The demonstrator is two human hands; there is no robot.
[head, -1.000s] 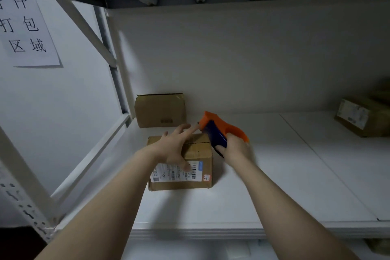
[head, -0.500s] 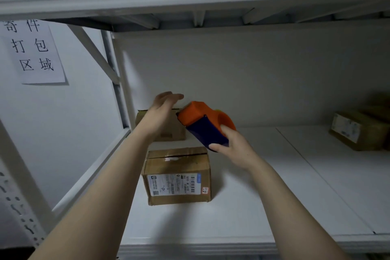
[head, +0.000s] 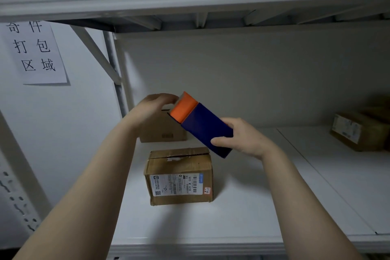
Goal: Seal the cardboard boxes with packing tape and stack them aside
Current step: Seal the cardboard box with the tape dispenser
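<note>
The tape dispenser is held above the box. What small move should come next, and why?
Probably lower the tape dispenser onto the near box and lay tape along its top seam. The right hand grips the dispenser's blue body above the box, the left hand is at its orange end, and a dark seam line shows on top.

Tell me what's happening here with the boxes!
A person is working at a white shelf. Their right hand grips an orange-and-blue tape dispenser in the air above a labelled cardboard box. Their left hand reaches to the dispenser's orange end; whether it pinches any tape there is unclear. Nobody touches the box, and another box stands behind it.
</note>
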